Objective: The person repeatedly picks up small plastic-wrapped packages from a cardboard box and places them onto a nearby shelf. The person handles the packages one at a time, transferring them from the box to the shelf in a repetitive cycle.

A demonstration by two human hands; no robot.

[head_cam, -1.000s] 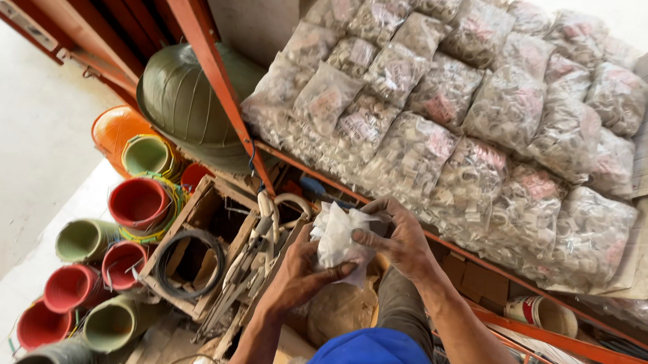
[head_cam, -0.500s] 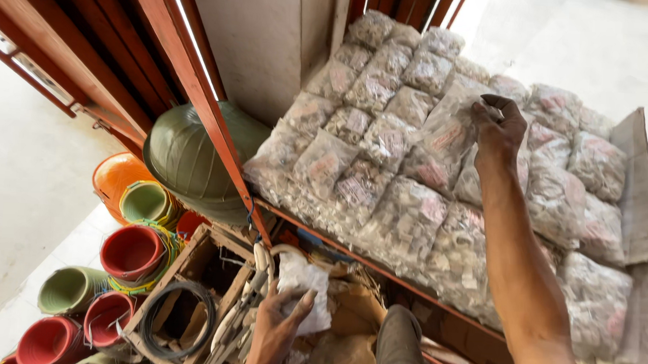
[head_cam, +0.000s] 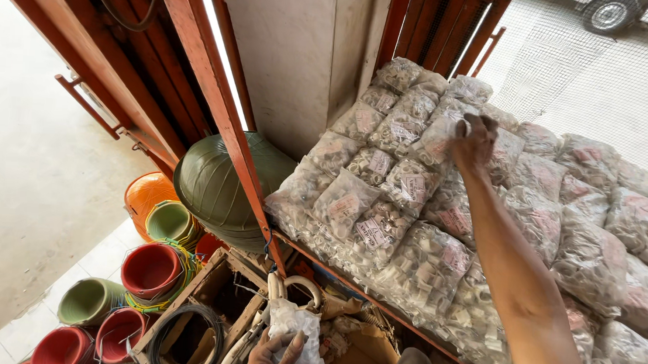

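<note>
Shelf with orange frame carries a big stack of clear bags of small white fittings, piled several layers deep and sloping toward the front edge.

Green dome-shaped cover sits left of the stack, behind the orange upright. Below it: rolls of green, red and orange tubing on the floor, and a wooden crate with a black wire coil.

Right hand is stretched out to the far top of the stack, fingers closed on the top edge of 1 bag in the upper rows.

Left hand is low at the frame bottom, over the crate, clamped on a small crumpled white bag.

Risks, as I judge them:
- Pulling the upper bag could drag its neighbours; the bags look slick and loosely stacked, so front ones could slide off the shelf edge into the crate.
- Grip is on thin film only; it could tear and spill fittings.
- Long 1-armed reach, other hand busy, so little chance to catch a slide.
</note>
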